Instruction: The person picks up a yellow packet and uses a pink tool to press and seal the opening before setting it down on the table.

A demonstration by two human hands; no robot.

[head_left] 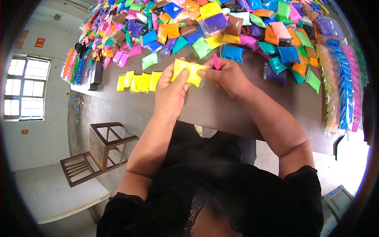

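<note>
My left hand (pixel 171 89) grips a small yellow packet (pixel 183 71) in clear plastic, its thumb pressed on the front. The fingers of my right hand (pixel 229 77) pinch the packet's right edge. A small pink piece (pixel 216 62) sticks up from the right hand's fingers; its lower part is hidden, so its kind cannot be told. Just left of my left hand, a row of yellow packets (pixel 139 82) lies on the brown table (pixel 205 106), partly overlapping.
A big pile of packets in many colours (pixel 193 29) covers the table's far side. Strips of packets (pixel 345 83) lie along the right edge, more strips (pixel 75 65) at the far left. A black box-like object (pixel 95 75) stands at the left edge. A wooden chair (pixel 98 148) is below left.
</note>
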